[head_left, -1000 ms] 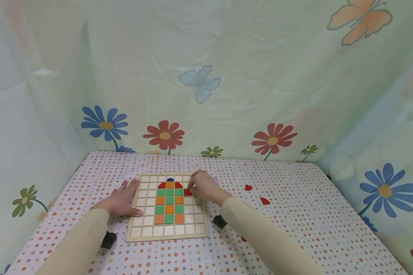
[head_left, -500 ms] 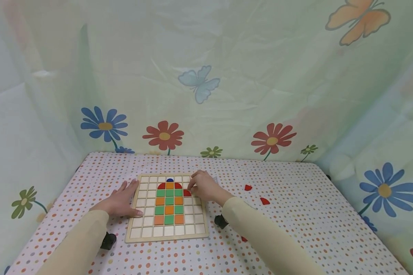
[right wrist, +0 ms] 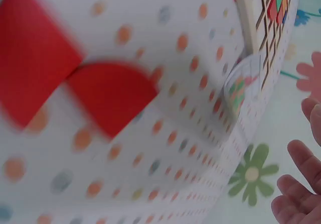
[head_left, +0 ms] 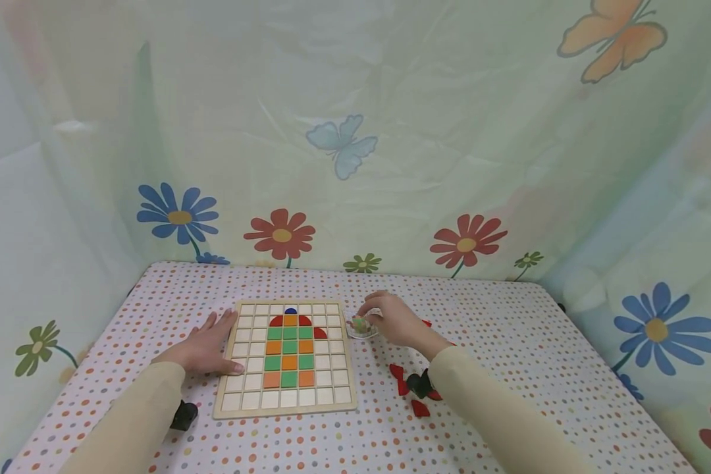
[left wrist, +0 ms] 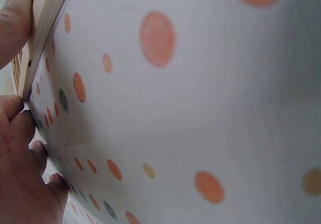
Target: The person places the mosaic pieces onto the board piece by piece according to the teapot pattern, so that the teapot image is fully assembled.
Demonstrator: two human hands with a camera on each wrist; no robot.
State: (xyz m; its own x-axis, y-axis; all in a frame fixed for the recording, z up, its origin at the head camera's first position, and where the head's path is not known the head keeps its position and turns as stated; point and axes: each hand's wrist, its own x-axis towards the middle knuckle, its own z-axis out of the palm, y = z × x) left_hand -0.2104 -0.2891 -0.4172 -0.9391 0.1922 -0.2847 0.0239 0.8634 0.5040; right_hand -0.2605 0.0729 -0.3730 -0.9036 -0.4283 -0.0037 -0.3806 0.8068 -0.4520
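Observation:
A wooden grid board bears green and orange square tiles, red rounded pieces and a small blue piece at the top. One red quarter-round piece sits right of the column. My left hand rests along the board's left edge, thumb over the frame; in the left wrist view its thumb lies at the wooden rim. Just past the board's right side, my right hand is over a small clear-edged picture card. The right wrist view shows its fingers loosely bent, with nothing between them.
Several red pieces lie on the dotted tablecloth below the right forearm. Close up in the right wrist view are a red quarter-round piece and another red piece. A flowered curtain stands behind the table.
My right hand has left the red quarter-round piece on the board and moved right to the picture card, uncovering red pieces on the cloth. The left hand has stayed in place.

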